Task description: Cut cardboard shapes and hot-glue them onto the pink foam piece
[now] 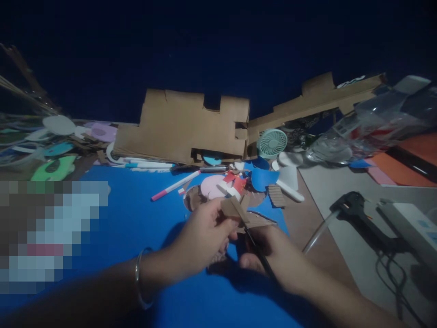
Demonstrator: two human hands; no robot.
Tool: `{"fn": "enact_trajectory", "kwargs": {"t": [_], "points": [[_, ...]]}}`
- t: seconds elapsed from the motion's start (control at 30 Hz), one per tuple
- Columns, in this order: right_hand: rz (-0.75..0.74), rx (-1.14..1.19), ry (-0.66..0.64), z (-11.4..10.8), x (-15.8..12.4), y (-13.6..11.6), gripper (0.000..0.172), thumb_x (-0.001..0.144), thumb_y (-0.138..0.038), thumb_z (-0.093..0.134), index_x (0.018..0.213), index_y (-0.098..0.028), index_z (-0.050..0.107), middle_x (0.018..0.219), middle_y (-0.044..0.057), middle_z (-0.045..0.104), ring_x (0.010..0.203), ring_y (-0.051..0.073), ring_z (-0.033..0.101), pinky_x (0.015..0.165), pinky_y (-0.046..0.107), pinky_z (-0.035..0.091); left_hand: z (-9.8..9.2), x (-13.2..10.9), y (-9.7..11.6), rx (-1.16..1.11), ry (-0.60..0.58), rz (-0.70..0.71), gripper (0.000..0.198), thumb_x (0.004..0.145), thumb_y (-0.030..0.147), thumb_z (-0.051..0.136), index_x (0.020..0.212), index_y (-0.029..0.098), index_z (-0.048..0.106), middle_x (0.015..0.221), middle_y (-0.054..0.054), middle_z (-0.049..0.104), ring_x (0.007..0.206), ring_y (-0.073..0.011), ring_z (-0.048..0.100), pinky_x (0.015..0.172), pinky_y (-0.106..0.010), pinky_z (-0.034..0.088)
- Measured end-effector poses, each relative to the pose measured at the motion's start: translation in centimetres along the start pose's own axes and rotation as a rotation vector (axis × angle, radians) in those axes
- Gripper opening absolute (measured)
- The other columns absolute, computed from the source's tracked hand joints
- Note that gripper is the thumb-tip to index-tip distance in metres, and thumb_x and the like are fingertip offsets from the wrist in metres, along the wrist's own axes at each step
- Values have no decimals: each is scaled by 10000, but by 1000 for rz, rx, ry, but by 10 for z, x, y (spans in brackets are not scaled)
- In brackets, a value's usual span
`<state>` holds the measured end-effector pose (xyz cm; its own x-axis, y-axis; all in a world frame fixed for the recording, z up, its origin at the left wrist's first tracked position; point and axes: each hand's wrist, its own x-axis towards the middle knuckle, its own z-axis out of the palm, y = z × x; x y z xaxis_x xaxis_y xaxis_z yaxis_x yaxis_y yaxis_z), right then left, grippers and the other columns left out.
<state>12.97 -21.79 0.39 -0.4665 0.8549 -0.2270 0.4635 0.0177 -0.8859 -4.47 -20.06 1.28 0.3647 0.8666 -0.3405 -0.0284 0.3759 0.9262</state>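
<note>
My left hand [208, 232], with a silver bangle at its wrist, pinches a small piece of brown cardboard [235, 209] between thumb and fingers. My right hand [276, 257] is closed around what look like black-handled scissors [256, 248], whose blades meet the cardboard's right side. Their handle loops are mostly hidden by the hand. Another cardboard scrap [259, 220] shows just above the right knuckles. Both hands are above a blue sheet [136, 205]. Beyond them lie a pink oval cutout [214, 186], red and white pieces [237, 184], and a corrugated scrap [276, 196].
A large cut cardboard sheet [187, 123] stands at the back. A pink-tipped marker [175, 186] lies before it. A mint fan [272, 143] and clear plastic packaging [362, 132] are behind at right. A black glue gun [365, 223] with its cable lies right. Colourful scraps [56, 167] crowd the left.
</note>
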Motion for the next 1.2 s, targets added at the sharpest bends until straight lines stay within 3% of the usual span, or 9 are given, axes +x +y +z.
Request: {"fn": "enact_trajectory", "kwargs": {"t": [0.27, 0.43, 0.67, 1.0, 1.2], "points": [[180, 5, -6, 1, -2, 7, 450, 715, -565, 599, 759, -126, 685, 637, 26, 597, 629, 183, 532, 536, 237, 381, -2, 2, 3, 57, 26, 27, 173, 799, 334, 576, 812, 166, 539, 601, 34, 577, 399, -33, 465, 375, -131, 370], [142, 72, -7, 2, -1, 4, 423, 735, -537, 592, 768, -124, 675, 662, 23, 590, 625, 166, 516, 535, 231, 372, -2, -1, 2, 69, 53, 51, 289, 857, 395, 467, 738, 142, 538, 594, -2, 597, 399, -47, 488, 372, -144, 365], [155, 61, -35, 2, -3, 8, 441, 681, -566, 631, 738, -129, 626, 574, -19, 466, 527, 106, 377, 466, 206, 290, -3, -3, -11, 142, 10, -25, 354, 853, 406, 464, 663, 128, 572, 470, 12, 519, 383, -56, 451, 387, -166, 361], [203, 94, -38, 1, -1, 8, 434, 674, -557, 648, 614, -136, 560, 556, -37, 361, 543, 101, 306, 464, 210, 247, -3, -2, -1, 184, 15, 10, 367, 852, 429, 454, 640, 142, 536, 485, 17, 531, 371, -48, 433, 368, -151, 336], [130, 50, -62, 0, -3, 4, 405, 712, -537, 613, 745, -134, 625, 570, -24, 437, 520, 106, 352, 469, 214, 289, 0, -5, -7, 176, -66, -138, 398, 829, 459, 459, 604, 145, 551, 391, 43, 429, 329, -75, 394, 328, -185, 347]]}}
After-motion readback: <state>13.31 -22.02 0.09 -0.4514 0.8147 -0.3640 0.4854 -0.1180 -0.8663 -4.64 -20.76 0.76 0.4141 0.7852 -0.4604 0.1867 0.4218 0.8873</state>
